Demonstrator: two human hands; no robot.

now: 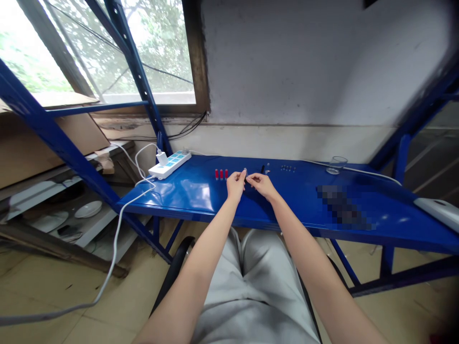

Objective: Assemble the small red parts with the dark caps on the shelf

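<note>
Above the blue table [179, 191], my left hand [235, 184] pinches a small clear piece [245, 171], upright at the fingertips; its exact kind is too small to tell. My right hand [261, 184] is closed in a pinch close beside it, and what its fingertips hold, if anything, cannot be made out. Just left of my left hand stand three small red tubes [221, 174] with clear lower ends. Behind my right hand lies a short black stick [263, 169], with a few tiny clear pieces [267, 167] next to it.
Several tiny clear pieces [288, 168] lie in rows further right, near a drinking glass [336, 165]. A power strip [169, 164] with a plugged-in charger sits at the left. A blurred dark object [342, 208] and a white device [439, 211] are at the right.
</note>
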